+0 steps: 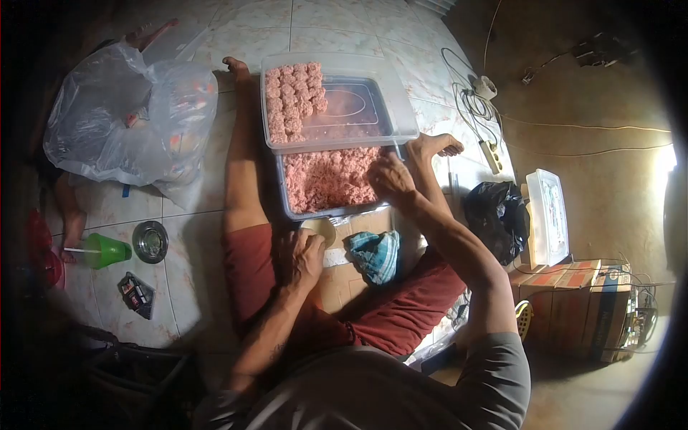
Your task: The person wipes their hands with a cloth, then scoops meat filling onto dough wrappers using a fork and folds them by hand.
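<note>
My left hand point(307, 259) is closed on a pale, round, cup-like piece point(320, 229), just below the near edge of a tray. That tray point(282, 188) holds loose, crumbly pink mix point(330, 179). Over its right side is my right hand point(392, 179), fingers curled in; whatever they may hold is hidden. Overlapping the far part of the tray, a clear plastic lid or shallow box point(408, 118) carries rows of pink crumbly lumps point(294, 100) on its left. A teal checked cloth point(375, 256) lies on cardboard between my legs.
At the left are a large clear plastic bag point(93, 122), a green cup point(107, 251), a glass ashtray point(150, 242) and another person's foot point(73, 228). A black bag point(496, 222), cartons point(573, 301) and a power strip with cable point(492, 155) lie to the right.
</note>
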`<state>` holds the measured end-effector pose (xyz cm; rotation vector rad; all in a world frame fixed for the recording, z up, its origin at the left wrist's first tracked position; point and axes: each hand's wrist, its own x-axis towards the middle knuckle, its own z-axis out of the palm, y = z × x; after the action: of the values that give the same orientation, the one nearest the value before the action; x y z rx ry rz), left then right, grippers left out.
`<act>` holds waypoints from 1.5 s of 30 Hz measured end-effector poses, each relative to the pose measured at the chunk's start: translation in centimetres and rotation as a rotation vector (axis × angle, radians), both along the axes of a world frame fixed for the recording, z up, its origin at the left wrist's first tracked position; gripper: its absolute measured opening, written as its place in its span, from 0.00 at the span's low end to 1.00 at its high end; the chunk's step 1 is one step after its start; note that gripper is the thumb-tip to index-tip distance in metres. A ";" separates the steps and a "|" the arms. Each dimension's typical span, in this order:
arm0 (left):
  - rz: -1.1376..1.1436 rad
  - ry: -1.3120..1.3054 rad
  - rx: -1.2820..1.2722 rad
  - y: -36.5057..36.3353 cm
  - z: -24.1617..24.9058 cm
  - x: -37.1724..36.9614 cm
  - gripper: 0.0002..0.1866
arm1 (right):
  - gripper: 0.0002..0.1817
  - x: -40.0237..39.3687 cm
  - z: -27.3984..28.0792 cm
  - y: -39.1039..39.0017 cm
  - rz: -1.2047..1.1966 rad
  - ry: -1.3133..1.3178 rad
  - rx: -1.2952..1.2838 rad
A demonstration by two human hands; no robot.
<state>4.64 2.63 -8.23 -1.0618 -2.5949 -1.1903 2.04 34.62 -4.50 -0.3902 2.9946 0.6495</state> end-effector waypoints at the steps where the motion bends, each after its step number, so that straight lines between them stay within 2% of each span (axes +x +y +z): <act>1: 0.010 -0.015 0.025 0.2 -1.2 0.0 0.06 | 0.04 -0.1 1.2 -0.3 0.002 -0.002 -0.001; 3: 0.026 -0.040 0.047 -0.1 -1.8 0.2 0.06 | 0.05 -0.2 5.3 -1.0 0.046 -0.119 0.043; 4: 0.036 -0.069 0.063 -0.3 -1.2 0.0 0.06 | 0.08 -0.2 6.0 0.0 -0.065 -0.215 -0.192; 6: 0.049 -0.097 0.092 -0.5 -0.1 -0.5 0.06 | 0.08 -0.6 6.2 0.4 -0.061 -0.215 -0.184; 8: -0.015 -0.328 0.086 -0.8 2.0 -0.6 0.05 | 0.07 -0.2 5.9 0.7 -0.055 -0.228 -0.185; 11: 0.001 -0.248 0.131 -1.0 2.2 -0.7 0.06 | 0.08 -0.1 5.5 -0.1 -0.047 -0.240 -0.215; 13: 0.011 -0.285 0.134 -1.0 2.6 -0.8 0.05 | 0.08 -0.1 5.6 0.3 -0.140 -0.274 -0.185; 15: 0.027 -0.321 0.151 -1.0 3.3 -0.7 0.06 | 0.08 0.5 4.9 0.5 -0.207 -0.192 0.026; 16: 0.004 -0.339 0.198 -1.2 3.7 -1.1 0.06 | 0.08 0.1 5.2 0.9 -0.206 -0.182 0.026; 18: -0.020 -0.371 0.229 -1.7 4.3 -0.8 0.07 | 0.07 0.7 5.5 1.9 -0.173 -0.234 -0.249; 19: -0.033 -0.537 0.358 -1.8 4.5 -0.5 0.07 | 0.07 1.0 5.8 2.1 -0.161 -0.256 -0.385; 20: -0.045 -0.694 0.495 -1.6 4.7 -0.6 0.07 | 0.06 0.4 6.7 1.5 -0.355 -0.240 -0.249; 24: -0.012 -0.834 0.543 -1.8 1.3 -1.5 0.07 | 0.06 1.0 5.7 -0.9 -0.345 -0.178 -0.101; 25: -0.039 -0.999 0.647 -1.2 1.6 -1.0 0.08 | 0.07 1.1 5.6 -1.3 -0.315 -0.167 -0.102; 27: -0.097 -1.334 0.849 -0.7 2.1 0.1 0.10 | 0.08 1.0 6.3 -0.5 -0.202 -0.208 -0.512; 28: -0.192 -1.350 0.728 -1.3 1.2 -0.1 0.11 | 0.09 0.8 6.7 -0.8 -0.194 -0.223 -0.640; 30: -0.213 -1.338 0.664 -1.4 0.5 -0.1 0.11 | 0.08 0.8 3.0 -0.3 -0.271 -0.322 0.002; 32: -0.178 -1.336 0.584 -0.9 -0.1 -0.3 0.13 | 0.08 1.2 3.6 -1.0 -0.146 -0.215 -0.427; 33: -0.177 -1.327 0.583 -1.0 -0.4 -0.2 0.13 | 0.08 1.0 4.2 -0.7 -0.086 -0.284 -0.723; 35: -0.202 -1.627 0.920 -0.6 1.8 -0.1 0.17 | 0.08 1.5 6.0 -1.5 -0.085 -0.193 -0.828; 36: -0.314 -1.685 0.985 -0.2 1.1 -0.5 0.25 | 0.08 1.8 7.1 -2.0 -0.087 -0.107 -0.928; 37: -0.314 -1.673 0.982 -0.2 2.1 -0.8 0.25 | 0.08 2.3 8.2 -2.6 -0.078 -0.098 -0.931; 39: -0.352 -1.772 1.220 0.5 5.2 -1.6 0.35 | 0.07 3.5 9.9 -3.8 -0.271 0.046 -1.114; 40: -0.343 -1.748 1.202 0.9 6.0 -2.1 0.42 | 0.04 4.3 9.8 -4.3 -0.281 0.141 -1.173; 41: -0.343 -1.738 1.196 1.2 5.9 -2.7 0.42 | 0.04 4.9 10.2 -5.1 -0.273 0.149 -1.179; 43: -0.460 -1.778 1.383 2.2 5.3 -4.1 0.45 | 0.04 6.4 11.2 -6.8 -0.254 0.401 -1.242; 45: -0.400 -1.737 1.388 3.4 6.0 -4.9 0.47 | 0.07 7.6 10.8 -8.8 -0.291 0.569 -1.113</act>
<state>-0.22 6.03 -2.21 0.0577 -0.5606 -4.0142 9.62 25.85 6.33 0.2786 3.4935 -1.1709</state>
